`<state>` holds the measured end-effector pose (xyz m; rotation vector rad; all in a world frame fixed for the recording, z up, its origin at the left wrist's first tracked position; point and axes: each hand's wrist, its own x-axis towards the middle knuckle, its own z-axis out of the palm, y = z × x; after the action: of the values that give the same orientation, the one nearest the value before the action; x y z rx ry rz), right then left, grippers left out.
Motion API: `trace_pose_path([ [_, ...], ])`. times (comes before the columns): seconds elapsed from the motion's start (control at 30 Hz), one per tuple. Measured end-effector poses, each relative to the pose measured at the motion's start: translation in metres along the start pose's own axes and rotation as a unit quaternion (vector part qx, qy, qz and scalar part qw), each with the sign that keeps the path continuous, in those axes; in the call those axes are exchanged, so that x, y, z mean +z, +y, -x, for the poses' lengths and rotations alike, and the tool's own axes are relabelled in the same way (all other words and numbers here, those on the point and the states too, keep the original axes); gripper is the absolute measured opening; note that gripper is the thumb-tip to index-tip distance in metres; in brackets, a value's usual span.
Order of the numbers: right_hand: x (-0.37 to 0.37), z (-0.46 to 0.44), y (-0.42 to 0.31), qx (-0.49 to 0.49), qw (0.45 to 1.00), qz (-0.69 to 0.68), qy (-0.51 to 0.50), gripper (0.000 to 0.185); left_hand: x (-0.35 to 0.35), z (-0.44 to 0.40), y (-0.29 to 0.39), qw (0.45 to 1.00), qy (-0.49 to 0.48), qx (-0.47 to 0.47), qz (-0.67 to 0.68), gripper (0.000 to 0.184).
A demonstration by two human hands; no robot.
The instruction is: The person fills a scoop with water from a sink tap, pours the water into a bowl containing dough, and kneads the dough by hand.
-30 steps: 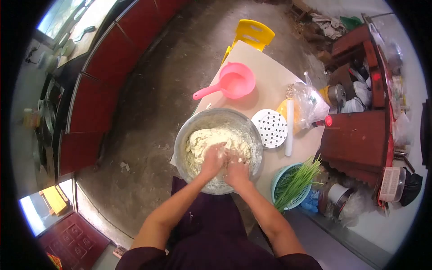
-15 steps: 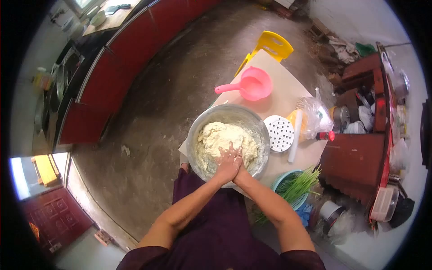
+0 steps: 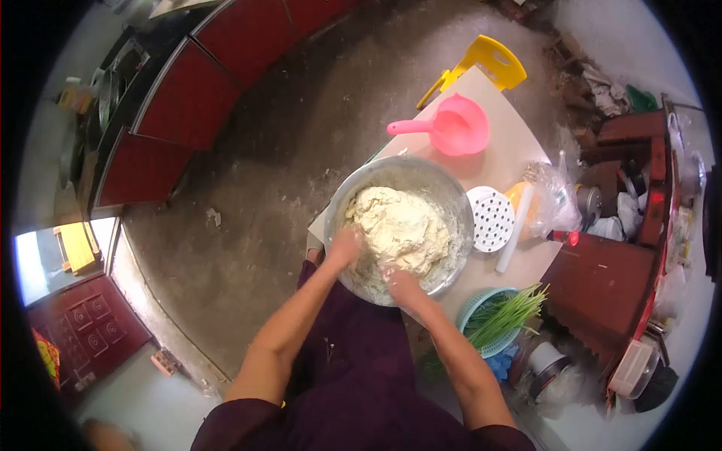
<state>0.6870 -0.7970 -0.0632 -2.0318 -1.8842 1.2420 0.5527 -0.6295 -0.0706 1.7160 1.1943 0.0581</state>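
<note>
Inside the large grey metal bowl (image 3: pixel 447 191) at the near end of the tabletop (image 3: pixel 519 143), a pale, lumpy mass of dough (image 3: pixel 398 225) sits heaped toward the middle, with floury smears up the wall around it. The left hand (image 3: pixel 347 246) is at the dough's left edge, just within the rim, its fingers seemingly curled; it is blurred, so how far it is open, and whether it has hold of any dough, I cannot tell. At the near edge, the right hand (image 3: pixel 402 286) has its fingers bent inward against the mass, though whether they pinch some of it or merely push at it is hidden. The step in hand looks like kneading, judging by the single cohesive lump (its surface is rough and cracked rather than smooth). Set apart at the two edges like this, the hands seem placed for gathering or turning the lump; a further fold would call for getting the fingers under its near side, and a firm press for bringing both palms over the middle. A white perforated disc (image 3: pixel 490 219) lies just beside the bowl on the right, a slim white rod (image 3: pixel 516 229) next to it, and a pink plastic dipper (image 3: pixel 459 126) rests beyond the far rim, clear of both arms.
</note>
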Motion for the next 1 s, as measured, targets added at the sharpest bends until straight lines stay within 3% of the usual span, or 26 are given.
trace_pose_path([
  [0.1, 0.009, -0.001, -0.031, 0.132, 0.979, -0.085, -0.129, 0.033, -0.033, -0.025, -0.002, 0.988, -0.023, -0.036, 0.149, 0.030],
  [0.2, 0.048, -0.010, -0.044, 0.039, 0.995, 0.053, -0.069, 0.036, -0.046, -0.041, -0.019, 0.968, -0.039, -0.054, 0.242, 0.036],
  [0.27, 0.106, -0.052, -0.039, -0.013, 0.996, -0.073, 0.051, 0.041, -0.058, -0.036, -0.005, 0.949, -0.058, -0.087, 0.298, 0.039],
  [0.33, 0.113, -0.103, -0.050, 0.023, 0.979, -0.138, 0.146, 0.042, -0.057, -0.041, -0.018, 0.943, -0.061, -0.085, 0.317, 0.039],
  [0.4, 0.047, -0.101, -0.083, 0.112, 0.947, -0.283, 0.103, 0.043, -0.057, -0.039, -0.028, 0.942, -0.061, -0.089, 0.317, 0.041],
  [0.47, 0.054, -0.093, -0.077, 0.103, 0.961, -0.254, 0.043, 0.045, -0.054, -0.040, -0.026, 0.949, -0.057, -0.088, 0.298, 0.045],
  [0.5, 0.080, -0.076, -0.055, 0.056, 0.986, -0.157, 0.003, 0.048, -0.054, -0.038, -0.026, 0.948, -0.060, -0.089, 0.300, 0.049],
  [0.57, -0.023, -0.022, -0.079, 0.184, 0.969, -0.151, -0.062, 0.052, -0.053, -0.038, -0.023, 0.946, -0.067, -0.085, 0.306, 0.056],
  [0.67, -0.017, -0.015, -0.085, 0.288, 0.949, -0.023, -0.124, 0.052, -0.059, -0.035, -0.010, 0.938, -0.066, -0.087, 0.329, 0.057],
  [0.7, 0.042, -0.036, -0.066, 0.204, 0.973, -0.085, -0.062, 0.059, -0.057, -0.035, -0.012, 0.939, -0.066, -0.081, 0.329, 0.058],
  [0.77, 0.092, -0.096, -0.084, 0.206, 0.932, -0.269, 0.129, 0.063, -0.052, -0.036, -0.022, 0.941, -0.063, -0.072, 0.326, 0.059],
  [0.87, 0.037, -0.102, -0.101, 0.226, 0.876, -0.421, 0.070, 0.052, -0.046, -0.037, -0.024, 0.945, -0.043, -0.060, 0.319, 0.061],
  [0.9, 0.023, -0.077, -0.100, 0.176, 0.931, -0.317, 0.050, 0.055, -0.046, -0.037, -0.025, 0.944, -0.054, -0.065, 0.318, 0.062],
  [0.97, 0.039, -0.034, -0.067, 0.211, 0.956, -0.204, -0.012, 0.066, -0.048, -0.039, -0.026, 0.942, -0.069, -0.075, 0.319, 0.065],
  [1.0, 0.032, -0.010, -0.055, 0.223, 0.968, -0.107, -0.034, 0.062, -0.050, -0.039, -0.029, 0.937, -0.072, -0.095, 0.329, 0.065],
])
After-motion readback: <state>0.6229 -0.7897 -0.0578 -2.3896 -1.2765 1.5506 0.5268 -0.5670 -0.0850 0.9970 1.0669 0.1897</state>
